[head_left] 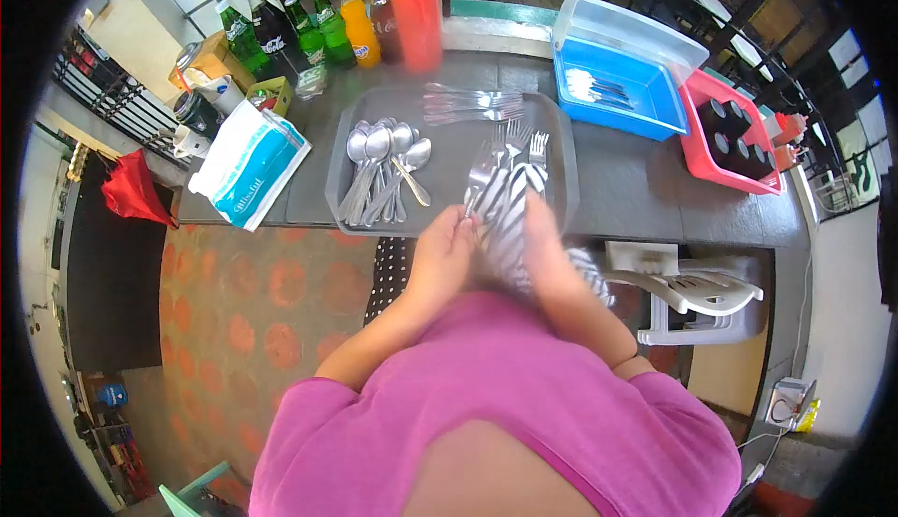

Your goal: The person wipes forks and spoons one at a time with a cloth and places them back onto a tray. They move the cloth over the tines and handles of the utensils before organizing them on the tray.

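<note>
hands: left hand [447, 248] pinches a fork [479, 180] by its handle, right hand [547, 236] closed in striped cloth [507, 222], both at tray [346, 201] near edge | progress: spoons [379, 166] heaped tray-left, forks [470, 104] tray-far, several likely left to wipe | room: bare counter right of tray; blue bin [613, 87] beyond, bottles [318, 31] far-left

Both arms reach forward from the chest, bent at the elbows, forearms converging. The left hand [444, 251] is curled, its fingers pinched together at the tips. The right hand [543, 236] sits just beside it, blurred, its fingers folded inward. The two hands nearly touch.
</note>
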`<state>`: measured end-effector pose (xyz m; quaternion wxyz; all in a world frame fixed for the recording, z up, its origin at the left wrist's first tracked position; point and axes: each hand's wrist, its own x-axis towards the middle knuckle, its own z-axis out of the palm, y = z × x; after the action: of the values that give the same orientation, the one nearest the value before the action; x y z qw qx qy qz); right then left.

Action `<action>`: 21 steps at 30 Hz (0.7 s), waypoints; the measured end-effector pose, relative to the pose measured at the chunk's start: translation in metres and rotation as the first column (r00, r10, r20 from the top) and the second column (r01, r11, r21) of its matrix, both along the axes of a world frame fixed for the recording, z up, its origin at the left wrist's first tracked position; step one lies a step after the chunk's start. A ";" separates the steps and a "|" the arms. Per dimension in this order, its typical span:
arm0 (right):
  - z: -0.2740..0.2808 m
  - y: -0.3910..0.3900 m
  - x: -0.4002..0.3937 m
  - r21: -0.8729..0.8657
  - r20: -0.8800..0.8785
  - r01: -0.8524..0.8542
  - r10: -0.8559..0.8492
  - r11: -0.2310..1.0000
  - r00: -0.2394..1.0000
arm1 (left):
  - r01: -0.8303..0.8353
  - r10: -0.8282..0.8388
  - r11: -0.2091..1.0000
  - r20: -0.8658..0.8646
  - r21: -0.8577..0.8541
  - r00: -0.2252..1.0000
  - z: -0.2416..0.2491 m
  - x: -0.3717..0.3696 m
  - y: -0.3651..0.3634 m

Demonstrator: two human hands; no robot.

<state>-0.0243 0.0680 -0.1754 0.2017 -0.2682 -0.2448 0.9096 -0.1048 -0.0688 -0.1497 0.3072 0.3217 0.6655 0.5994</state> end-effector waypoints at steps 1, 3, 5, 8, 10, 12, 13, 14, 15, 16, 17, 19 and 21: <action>0.004 -0.008 -0.001 0.002 -0.002 -0.002 0.002 1.000 1.000 | -0.016 0.016 1.000 0.044 -0.001 0.999 -0.001 -0.001 0.001; 0.011 -0.024 -0.004 0.259 0.233 0.041 -0.104 0.965 0.967 | -0.010 0.010 1.000 0.011 -0.017 1.000 -0.007 -0.001 0.004; 0.039 -0.041 -0.003 0.331 0.086 0.059 -0.092 0.942 0.992 | 0.003 -0.004 0.999 -0.020 -0.041 1.000 -0.009 0.001 0.004; 0.040 -0.043 -0.003 0.331 0.162 0.075 -0.135 0.941 0.977 | -0.040 0.019 0.993 -0.177 -0.114 0.984 -0.011 0.004 0.004; 0.039 -0.039 0.001 0.353 0.209 0.010 -0.089 0.936 0.974 | 0.013 -0.045 0.982 -0.170 -0.188 0.984 -0.009 0.003 0.004; 0.020 -0.035 0.000 0.370 0.147 0.078 -0.142 0.926 0.979 | 0.038 -0.076 0.974 -0.163 -0.225 0.984 -0.002 -0.001 0.003; 0.016 -0.033 -0.001 0.384 0.083 0.148 -0.194 0.912 0.978 | 0.054 -0.127 0.979 -0.377 -0.198 0.917 0.007 -0.005 0.001; 0.015 -0.030 0.003 0.418 0.085 0.123 -0.174 0.900 0.981 | 0.076 -0.164 0.982 -0.573 -0.175 0.803 0.015 -0.009 -0.001; 0.014 -0.028 0.004 0.419 0.086 0.124 -0.175 0.900 0.981 | 0.037 -0.179 0.966 -0.562 -0.255 0.807 0.022 -0.016 -0.003; 0.012 -0.028 0.005 0.402 0.111 0.090 -0.146 0.911 0.983 | -0.004 -0.143 0.970 -0.583 -0.243 0.800 0.032 -0.021 -0.005; 0.011 -0.028 0.005 0.383 0.135 0.055 -0.115 0.922 0.984 | -0.046 -0.107 0.972 -0.603 -0.232 0.790 0.039 -0.027 -0.005; 0.030 -0.039 0.007 0.441 0.186 -0.033 -0.055 0.897 0.981 | -0.055 -0.057 0.979 -0.519 -0.199 0.853 0.030 -0.039 0.003; 0.051 -0.051 0.008 0.610 0.362 -0.210 -0.034 0.764 0.931 | 0.004 0.015 0.982 -0.099 0.190 0.995 0.016 -0.041 0.015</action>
<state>-0.0165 0.0170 -0.1240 0.1899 -0.3297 -0.5842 0.7169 -0.1463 -0.0539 -0.1337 0.2399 0.3774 0.6205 0.6442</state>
